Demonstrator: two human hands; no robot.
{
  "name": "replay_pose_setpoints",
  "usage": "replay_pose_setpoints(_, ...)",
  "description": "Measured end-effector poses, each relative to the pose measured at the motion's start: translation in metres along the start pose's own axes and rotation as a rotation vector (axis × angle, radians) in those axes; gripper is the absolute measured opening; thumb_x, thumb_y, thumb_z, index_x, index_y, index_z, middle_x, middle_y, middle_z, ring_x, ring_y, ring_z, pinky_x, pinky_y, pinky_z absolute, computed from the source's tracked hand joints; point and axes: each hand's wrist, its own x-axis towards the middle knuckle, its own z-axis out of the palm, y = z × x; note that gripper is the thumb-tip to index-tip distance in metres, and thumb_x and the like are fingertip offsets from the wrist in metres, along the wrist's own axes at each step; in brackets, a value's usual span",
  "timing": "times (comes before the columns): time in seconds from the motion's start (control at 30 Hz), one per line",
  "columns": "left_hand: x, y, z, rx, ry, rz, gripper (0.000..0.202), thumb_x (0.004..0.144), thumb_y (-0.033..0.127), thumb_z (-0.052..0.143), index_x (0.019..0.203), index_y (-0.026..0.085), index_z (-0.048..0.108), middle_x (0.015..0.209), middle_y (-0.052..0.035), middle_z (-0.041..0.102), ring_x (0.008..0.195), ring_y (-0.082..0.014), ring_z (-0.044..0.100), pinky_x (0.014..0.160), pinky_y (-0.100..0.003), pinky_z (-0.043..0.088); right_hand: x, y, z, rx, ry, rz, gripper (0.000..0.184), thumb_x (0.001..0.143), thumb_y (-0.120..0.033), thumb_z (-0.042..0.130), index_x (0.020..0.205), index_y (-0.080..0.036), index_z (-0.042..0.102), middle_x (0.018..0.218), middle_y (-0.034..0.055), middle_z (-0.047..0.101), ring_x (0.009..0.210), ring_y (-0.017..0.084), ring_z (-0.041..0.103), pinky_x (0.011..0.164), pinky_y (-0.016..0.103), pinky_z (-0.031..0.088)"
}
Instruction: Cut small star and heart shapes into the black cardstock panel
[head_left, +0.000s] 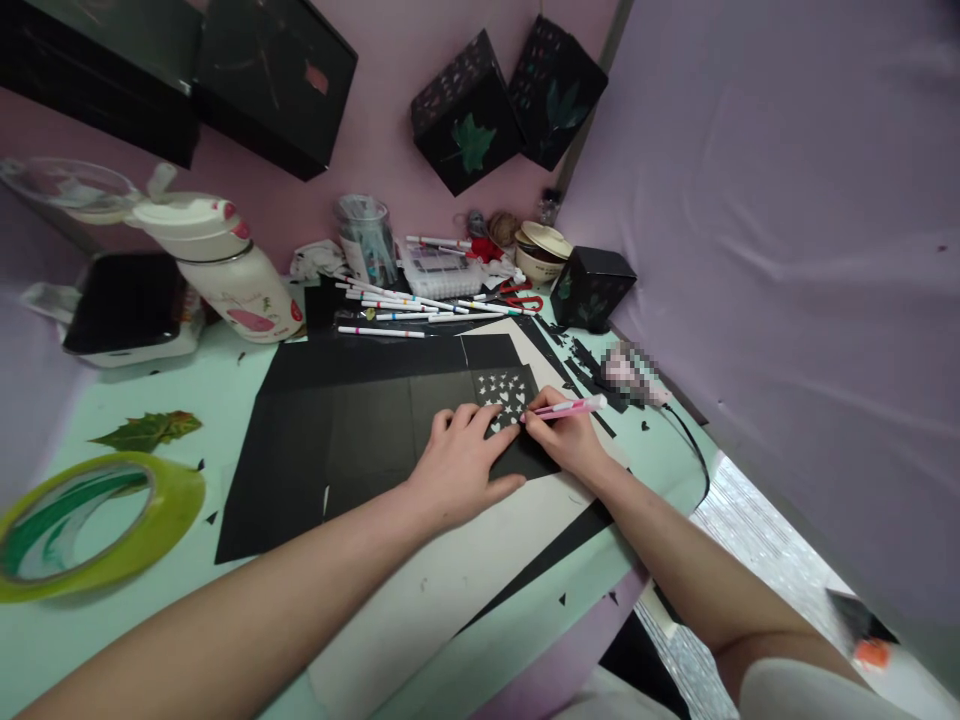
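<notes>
A sheet of black card point(360, 430) lies across the desk, and its right end bears small white star and heart shapes point(504, 385). I cannot tell whether these are drawn or cut out. My left hand point(461, 465) rests flat on the card with fingers spread, its fingertips beside the shapes. In my right hand point(562, 435) is a slim pink-and-white pen-shaped tool point(574, 407), pinched between the fingers. Its tip points at the right edge of the shapes; the exact contact is too small to see. Under the card a large white sheet point(405, 610) shows.
Yellow-green tape roll point(176, 490) and a leaf point(150, 432) lie left. A white bottle point(240, 285), white marker pens point(405, 300), red-handled scissors point(521, 300) and a small black box point(592, 287) stand or lie behind. Black boxes point(469, 115) hang above. A cable point(694, 450) runs off right.
</notes>
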Motion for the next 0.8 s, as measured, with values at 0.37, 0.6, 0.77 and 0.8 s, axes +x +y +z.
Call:
replay_pose_setpoints(0.37, 0.000, -0.001, 0.001, 0.007, -0.003, -0.014, 0.054, 0.083, 0.056, 0.059, 0.129, 0.028, 0.053, 0.139, -0.0090, 0.046, 0.121, -0.0312, 0.039, 0.095, -0.049, 0.030, -0.009, -0.009, -0.009, 0.019, 0.120, 0.117, 0.005, 0.082, -0.024, 0.057, 0.079, -0.022, 0.061, 0.076, -0.0019, 0.062, 0.072, 0.016, 0.057, 0.066, 0.027, 0.042)
replay_pose_setpoints(0.6, 0.001, -0.001, 0.001, 0.010, -0.009, -0.012, 0.054, 0.084, 0.056, 0.058, 0.130, 0.027, 0.052, 0.140, -0.0091, 0.046, 0.121, -0.0314, 0.039, 0.096, -0.050, 0.030, -0.015, -0.009, -0.010, 0.021, 0.101, 0.155, 0.006, 0.081, -0.025, 0.060, 0.080, -0.022, 0.064, 0.078, -0.0015, 0.065, 0.076, 0.017, 0.060, 0.069, 0.027, 0.044)
replay_pose_setpoints(0.77, 0.002, -0.001, -0.001, 0.006, -0.015, -0.011, 0.056, 0.084, 0.056, 0.057, 0.130, 0.025, 0.052, 0.141, -0.0095, 0.046, 0.121, -0.0314, 0.039, 0.096, -0.050, 0.030, -0.014, -0.010, -0.010, 0.032, 0.091, 0.147, 0.006, 0.081, -0.025, 0.060, 0.080, -0.022, 0.065, 0.079, -0.0015, 0.065, 0.077, 0.016, 0.061, 0.069, 0.027, 0.045)
replay_pose_setpoints(0.8, 0.002, -0.001, -0.001, 0.004, -0.013, -0.014, 0.057, 0.084, 0.056, 0.057, 0.130, 0.024, 0.051, 0.140, -0.0095, 0.046, 0.121, -0.0313, 0.039, 0.096, -0.050, 0.030, -0.014, -0.010, -0.010, 0.029, 0.091, 0.145, 0.006, 0.081, -0.025, 0.060, 0.080, -0.022, 0.065, 0.078, -0.0016, 0.065, 0.076, 0.016, 0.061, 0.069, 0.027, 0.045)
